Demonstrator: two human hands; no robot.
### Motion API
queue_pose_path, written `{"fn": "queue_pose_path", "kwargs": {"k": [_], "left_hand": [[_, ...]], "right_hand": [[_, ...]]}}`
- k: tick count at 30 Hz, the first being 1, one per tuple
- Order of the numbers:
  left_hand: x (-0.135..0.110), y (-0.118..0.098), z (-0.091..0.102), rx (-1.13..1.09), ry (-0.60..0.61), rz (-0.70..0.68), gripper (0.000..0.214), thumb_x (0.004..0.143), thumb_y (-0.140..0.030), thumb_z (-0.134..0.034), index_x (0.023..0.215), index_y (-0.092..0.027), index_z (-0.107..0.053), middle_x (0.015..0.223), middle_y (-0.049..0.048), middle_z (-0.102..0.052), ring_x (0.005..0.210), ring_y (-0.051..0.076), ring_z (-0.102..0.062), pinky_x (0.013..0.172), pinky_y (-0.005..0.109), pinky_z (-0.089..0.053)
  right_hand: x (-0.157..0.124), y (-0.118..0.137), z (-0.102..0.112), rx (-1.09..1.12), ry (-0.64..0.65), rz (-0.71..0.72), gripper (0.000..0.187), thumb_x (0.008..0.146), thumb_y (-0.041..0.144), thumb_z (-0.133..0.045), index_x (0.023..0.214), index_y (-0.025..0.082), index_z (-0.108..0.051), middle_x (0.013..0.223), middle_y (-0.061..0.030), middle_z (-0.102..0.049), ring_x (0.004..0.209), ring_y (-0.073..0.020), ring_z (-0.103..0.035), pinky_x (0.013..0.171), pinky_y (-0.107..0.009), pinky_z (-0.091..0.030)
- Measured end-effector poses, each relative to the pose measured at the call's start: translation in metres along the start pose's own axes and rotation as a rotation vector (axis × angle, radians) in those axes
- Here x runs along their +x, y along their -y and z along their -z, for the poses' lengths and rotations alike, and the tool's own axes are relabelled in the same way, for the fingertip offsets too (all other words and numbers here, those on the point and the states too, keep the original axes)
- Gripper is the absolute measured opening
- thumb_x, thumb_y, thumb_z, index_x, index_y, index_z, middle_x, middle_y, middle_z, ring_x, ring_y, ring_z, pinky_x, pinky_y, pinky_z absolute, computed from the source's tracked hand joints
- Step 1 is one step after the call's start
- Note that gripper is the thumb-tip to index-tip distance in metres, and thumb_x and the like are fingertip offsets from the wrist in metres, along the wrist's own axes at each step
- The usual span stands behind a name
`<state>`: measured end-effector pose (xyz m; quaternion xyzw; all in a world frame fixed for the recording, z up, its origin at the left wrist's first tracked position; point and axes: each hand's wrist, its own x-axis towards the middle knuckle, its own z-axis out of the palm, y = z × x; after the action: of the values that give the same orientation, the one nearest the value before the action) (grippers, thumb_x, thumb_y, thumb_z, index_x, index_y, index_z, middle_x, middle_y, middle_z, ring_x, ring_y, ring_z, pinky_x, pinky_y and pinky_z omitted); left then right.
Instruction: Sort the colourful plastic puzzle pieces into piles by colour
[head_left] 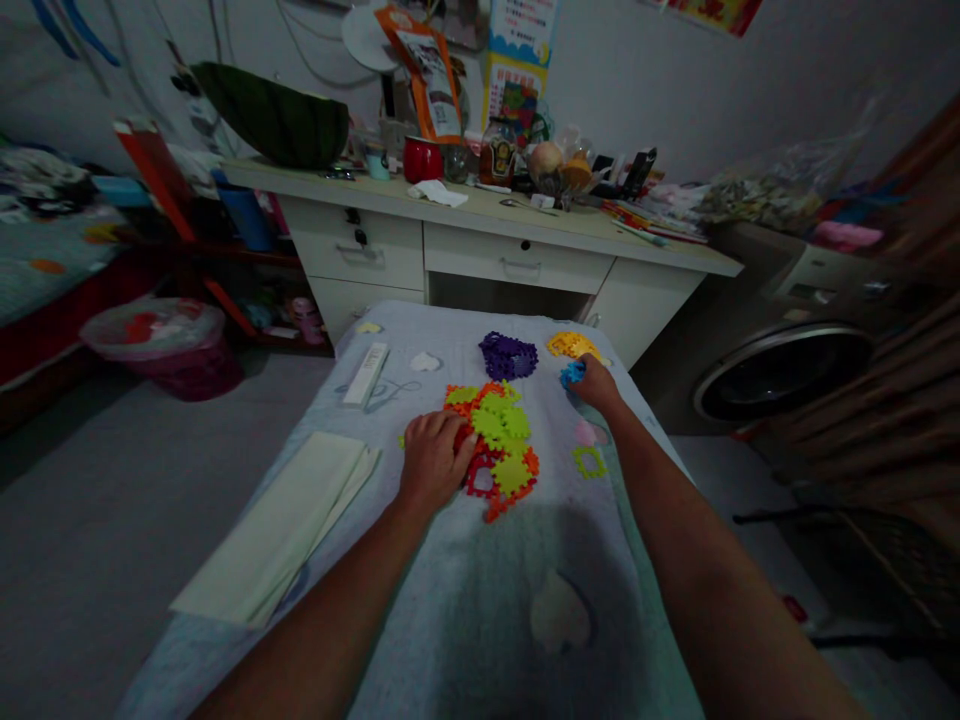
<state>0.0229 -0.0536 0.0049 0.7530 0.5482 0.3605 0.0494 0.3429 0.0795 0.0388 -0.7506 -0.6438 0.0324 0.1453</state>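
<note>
A heap of flat interlocking plastic pieces in green, orange and red (501,440) lies on a cloth-covered table (465,590). My left hand (433,457) rests on the heap's left edge, fingers curled over the pieces. My right hand (595,384) reaches further out and pinches a small blue piece (571,374). Just beyond lie a purple pile (508,355) and a yellow pile (571,345). A single green ring-shaped piece (589,461) sits alone beside my right forearm.
A folded pale cloth (289,525) lies at the table's left, with a white stick-shaped box (366,373) and scissors (390,392) beyond it. A cluttered white desk (517,235) stands behind. A washing machine (787,350) is at right, a pink bin (161,345) at left.
</note>
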Motion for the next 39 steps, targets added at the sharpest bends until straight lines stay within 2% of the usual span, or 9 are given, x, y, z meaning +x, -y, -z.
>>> {"fn": "queue_pose_path", "kwargs": {"k": [7,11,14,20,25,27,30,34,39], "left_hand": [[-0.001,-0.001,0.002,-0.009,0.007,-0.020,0.024,0.092,-0.037,-0.052,0.105,-0.022,-0.063,0.110,0.0083,-0.066,0.106,0.027,-0.056,0.098,0.048,-0.037],[-0.001,0.000,0.003,-0.024,0.011,-0.030,0.027,0.090,-0.039,-0.054,0.107,-0.021,-0.062,0.111,0.0086,-0.066,0.107,0.028,-0.056,0.097,0.048,-0.038],[-0.001,-0.001,0.003,-0.032,0.004,-0.029,0.035,0.087,-0.044,-0.058,0.113,-0.021,-0.060,0.116,0.0098,-0.064,0.110,0.029,-0.054,0.099,0.047,-0.037],[-0.003,-0.001,0.001,-0.089,-0.041,-0.044,0.075,0.078,-0.054,-0.067,0.139,-0.019,-0.041,0.134,0.0138,-0.054,0.122,0.032,-0.049,0.104,0.049,-0.036],[-0.005,0.000,0.000,-0.150,-0.054,-0.076,0.091,0.075,-0.054,-0.070,0.148,-0.021,-0.027,0.143,0.0155,-0.045,0.131,0.033,-0.043,0.108,0.050,-0.035],[-0.005,-0.001,0.002,-0.158,-0.022,-0.087,0.088,0.075,-0.054,-0.070,0.147,-0.023,-0.030,0.143,0.0141,-0.045,0.131,0.033,-0.043,0.108,0.050,-0.035],[-0.004,-0.002,0.002,-0.129,0.012,-0.093,0.078,0.077,-0.054,-0.068,0.144,-0.025,-0.038,0.142,0.0122,-0.046,0.130,0.032,-0.044,0.108,0.048,-0.035],[-0.004,0.000,0.000,-0.079,0.031,-0.098,0.064,0.080,-0.054,-0.065,0.134,-0.023,-0.051,0.136,0.0122,-0.050,0.125,0.031,-0.047,0.106,0.048,-0.036],[-0.003,-0.001,0.001,-0.065,0.045,-0.107,0.057,0.081,-0.050,-0.064,0.130,-0.021,-0.055,0.130,0.0115,-0.056,0.119,0.030,-0.050,0.103,0.047,-0.038]], "right_hand": [[-0.022,0.021,-0.007,-0.064,-0.009,0.125,0.044,0.076,0.013,-0.055,0.120,0.019,-0.057,0.124,-0.0130,-0.060,0.103,-0.0273,-0.058,0.087,-0.036,-0.045],[-0.034,0.031,-0.002,0.188,-0.099,0.164,0.046,0.069,0.011,-0.053,0.115,0.016,-0.057,0.112,-0.0114,-0.063,0.098,-0.0243,-0.058,0.086,-0.035,-0.046],[-0.050,0.050,0.003,0.421,-0.132,0.301,0.044,0.065,0.012,-0.053,0.109,0.016,-0.057,0.104,-0.0087,-0.064,0.092,-0.0221,-0.058,0.084,-0.035,-0.047],[-0.097,0.107,0.008,0.526,0.002,0.548,0.046,0.071,0.021,-0.065,0.116,0.019,-0.057,0.113,-0.0088,-0.061,0.103,-0.0229,-0.058,0.094,-0.039,-0.046],[-0.113,0.123,0.018,0.563,0.161,0.705,0.080,0.063,0.046,-0.082,0.131,0.018,-0.051,0.136,-0.0146,-0.050,0.128,-0.0281,-0.047,0.108,-0.044,-0.038],[-0.106,0.113,0.021,0.616,0.179,0.660,0.073,0.068,0.050,-0.078,0.130,0.020,-0.053,0.136,-0.0125,-0.052,0.126,-0.0265,-0.049,0.106,-0.044,-0.040],[-0.081,0.085,0.019,0.641,0.106,0.414,0.045,0.084,0.049,-0.062,0.119,0.021,-0.060,0.124,-0.0094,-0.060,0.109,-0.0230,-0.060,0.094,-0.041,-0.048],[-0.037,0.040,0.007,0.342,-0.112,0.028,0.024,0.086,0.031,-0.058,0.102,0.016,-0.066,0.111,-0.0120,-0.066,0.109,-0.0251,-0.058,0.098,-0.040,-0.043],[0.002,0.003,-0.007,0.110,-0.103,-0.319,0.055,0.083,0.042,-0.062,0.128,0.012,-0.055,0.122,-0.0208,-0.059,0.113,-0.0326,-0.055,0.091,-0.043,-0.043]]}}
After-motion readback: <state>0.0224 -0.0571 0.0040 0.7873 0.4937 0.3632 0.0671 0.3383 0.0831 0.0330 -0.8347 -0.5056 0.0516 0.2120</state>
